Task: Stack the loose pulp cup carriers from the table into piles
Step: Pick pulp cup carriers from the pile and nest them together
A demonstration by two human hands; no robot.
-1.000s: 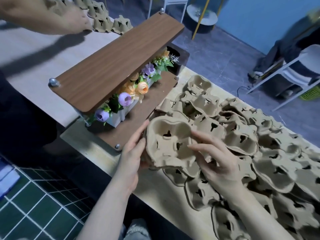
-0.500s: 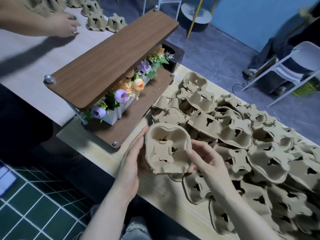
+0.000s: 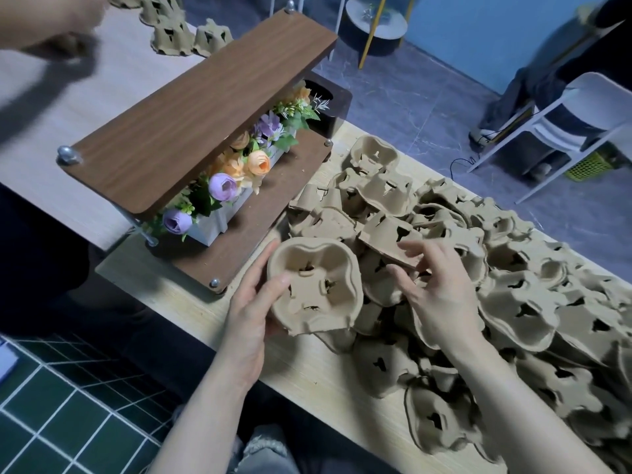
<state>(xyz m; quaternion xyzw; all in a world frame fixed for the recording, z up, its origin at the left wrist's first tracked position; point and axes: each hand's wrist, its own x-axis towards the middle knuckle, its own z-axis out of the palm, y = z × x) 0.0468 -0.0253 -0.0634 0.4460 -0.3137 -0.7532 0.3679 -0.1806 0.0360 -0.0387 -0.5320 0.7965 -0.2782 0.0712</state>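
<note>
- One brown moulded-pulp cup carrier [image 3: 313, 285] sits in the left hand [image 3: 251, 311], cavities up and tilted toward the camera; thumb lies inside the near cup, fingers wrap behind the rim. My read: held open-side up so the next carrier can nest into it.
- Right hand [image 3: 439, 304] hovers over the loose heap of brown pulp carriers [image 3: 513, 285], fingers curled round the edge of an upside-down pulp carrier [image 3: 390, 239] at the heap's near-left side. Looks like a pinch on its rim, likely the next piece for the stack.
- Heap covers most of the pale wood counter [image 3: 318, 378] to the right; carriers lie at mixed angles, some cavity-up, some inverted, so each probably needs turning before nesting.
- Dark wood two-tier shelf [image 3: 191, 107] stands at the counter's left end, with a white box of purple and orange artificial flowers [image 3: 222, 200] between the tiers. It limits room on that side.
- Few finished stacks of pulp carriers [image 3: 184, 37] stand on the far counter; another person's blurred hand [image 3: 51, 32] is near them.
- Faint script on the flower box, too small to read. No other readable labels or brands.
</note>
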